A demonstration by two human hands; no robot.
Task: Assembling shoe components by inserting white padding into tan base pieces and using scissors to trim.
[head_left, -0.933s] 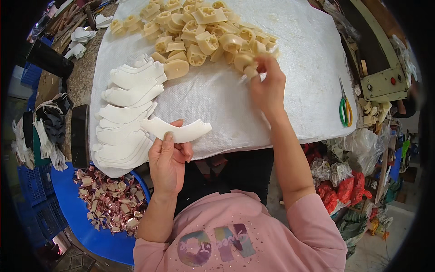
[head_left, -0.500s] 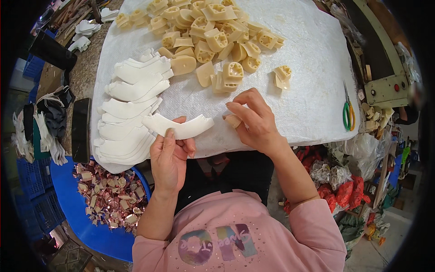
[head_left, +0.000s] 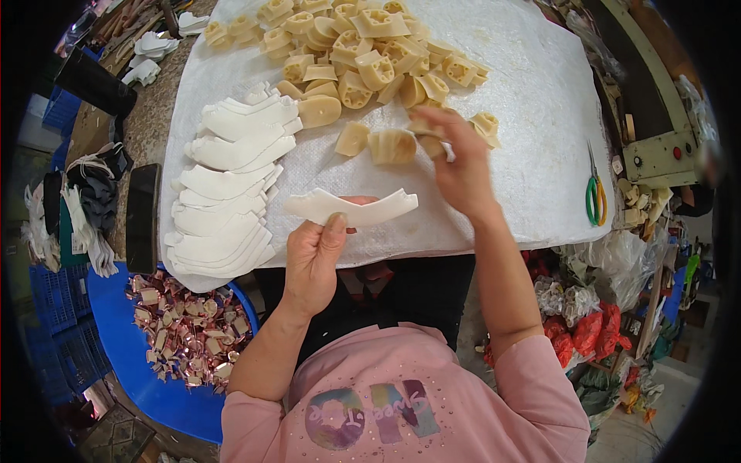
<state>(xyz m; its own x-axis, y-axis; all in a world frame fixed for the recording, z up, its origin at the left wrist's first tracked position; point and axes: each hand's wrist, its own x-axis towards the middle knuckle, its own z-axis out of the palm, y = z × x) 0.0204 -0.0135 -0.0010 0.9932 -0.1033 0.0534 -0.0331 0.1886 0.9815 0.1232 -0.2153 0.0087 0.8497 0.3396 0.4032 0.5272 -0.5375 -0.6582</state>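
Observation:
My left hand [head_left: 315, 255] pinches a white curved strip [head_left: 378, 210] between thumb and fingers, above the table's near edge. To its left lie overlapping stacks of similar white strips [head_left: 224, 204]. My right hand [head_left: 463, 166] is blurred by motion, its fingers bent around a beige block shaped like a shoe heel [head_left: 432, 145]; part of the block is hidden. Just left of that hand, a beige heel block [head_left: 393, 147] lies on its side, next to another heel block [head_left: 352, 139]. A large heap of such heel blocks [head_left: 355, 48] covers the far part of the table.
White woven sheeting [head_left: 532, 92] covers the table. Green-and-orange-handled scissors [head_left: 595, 199] lie at its right edge. A dark phone [head_left: 143, 220] is on the left. Below left stands a blue tub [head_left: 123, 347] with many small shiny pieces. Red plastic bags [head_left: 590, 330] sit below right.
My left hand has moved right with the white strip. My right hand has moved up and right to the heel blocks. The block beside it now lies on its side.

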